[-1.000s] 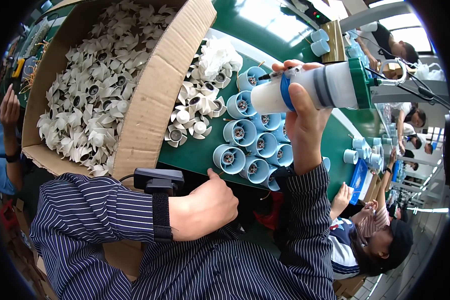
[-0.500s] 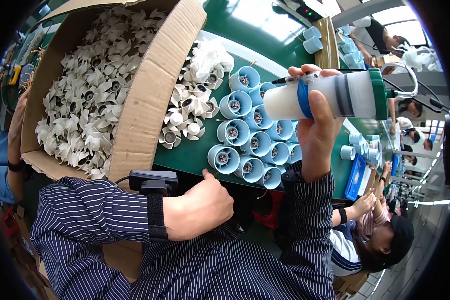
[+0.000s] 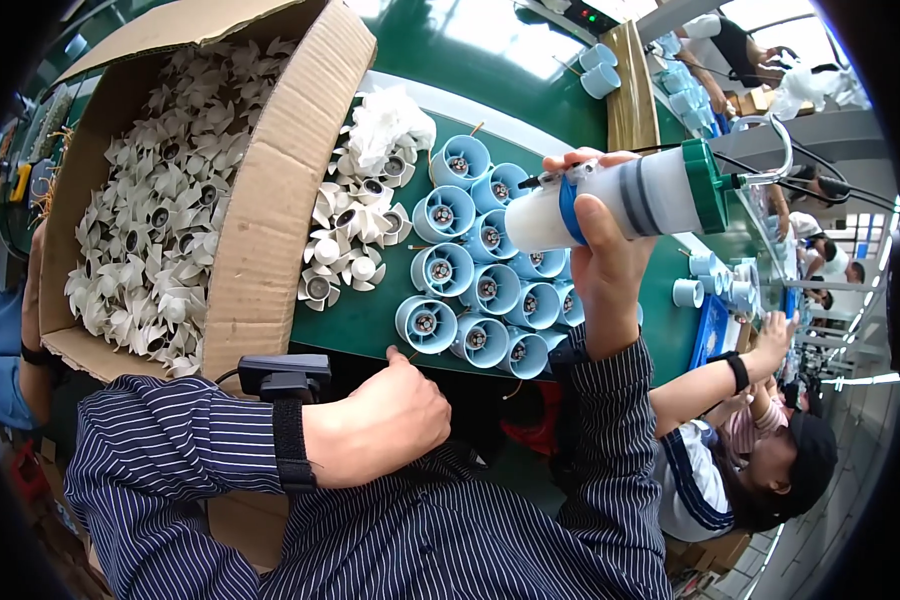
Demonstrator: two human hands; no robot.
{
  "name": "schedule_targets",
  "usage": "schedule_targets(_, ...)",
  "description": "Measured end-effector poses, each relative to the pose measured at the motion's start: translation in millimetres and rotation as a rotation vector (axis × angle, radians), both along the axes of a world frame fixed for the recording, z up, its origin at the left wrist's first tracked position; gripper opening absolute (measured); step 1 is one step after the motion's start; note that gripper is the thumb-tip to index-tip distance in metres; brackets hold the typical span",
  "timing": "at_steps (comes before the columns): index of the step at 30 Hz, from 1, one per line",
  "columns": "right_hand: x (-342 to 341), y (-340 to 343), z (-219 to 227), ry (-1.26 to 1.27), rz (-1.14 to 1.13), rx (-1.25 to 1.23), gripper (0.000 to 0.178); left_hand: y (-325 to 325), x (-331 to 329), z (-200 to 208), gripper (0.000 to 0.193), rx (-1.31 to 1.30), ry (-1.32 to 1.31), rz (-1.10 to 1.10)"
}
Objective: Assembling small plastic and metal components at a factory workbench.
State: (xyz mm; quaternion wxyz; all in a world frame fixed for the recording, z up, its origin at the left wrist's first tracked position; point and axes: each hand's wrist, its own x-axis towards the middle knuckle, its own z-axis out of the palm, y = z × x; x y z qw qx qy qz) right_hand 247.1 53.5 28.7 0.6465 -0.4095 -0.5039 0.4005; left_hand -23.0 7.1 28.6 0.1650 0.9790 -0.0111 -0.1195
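Note:
My right hand (image 3: 610, 245) is closed around a thick translucent dispensing cartridge (image 3: 660, 195). The cartridge has a green end cap, a blue band and a metal hook with a hose at the cap end. It is held tilted above several light blue cups (image 3: 443, 213) with small motors inside, standing in rows on the green table (image 3: 355, 325). My left hand (image 3: 380, 420) is curled at the table's near edge, its thumb toward the nearest cup. Most of its fingers are hidden, so anything inside them cannot be seen.
To the left stands a cardboard box (image 3: 275, 150) full of white fan impellers (image 3: 160, 215). More loose impellers (image 3: 345, 220) and a white plastic bag (image 3: 388, 125) lie between box and cups. Co-workers sit to either side; one's raised arm (image 3: 705, 390) is at the right.
The table, box and cups have shifted left in view. The dispensing cartridge stays in my right hand, tipped slightly more. The co-worker at the right has raised an arm.

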Motion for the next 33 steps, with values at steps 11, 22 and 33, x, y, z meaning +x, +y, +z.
schedule_targets(11, 11.9, -7.2, 7.3, 0.0, -0.049, 0.019, 0.047, 2.0, 6.8, 2.3, 0.022, 0.016, 0.0, -0.013)
schedule_targets(22, 60.7, -32.5, 17.4, -0.049, -0.148, 0.046, 0.048, 0.6, 19.3, -1.6, 0.029, 0.08, -0.042, -0.061)
schedule_targets(33, 71.6, -32.5, -2.1, -0.013, -0.129, 0.027, 0.049, 1.2, 27.7, -4.0, 0.033, 0.047, -0.026, -0.039)
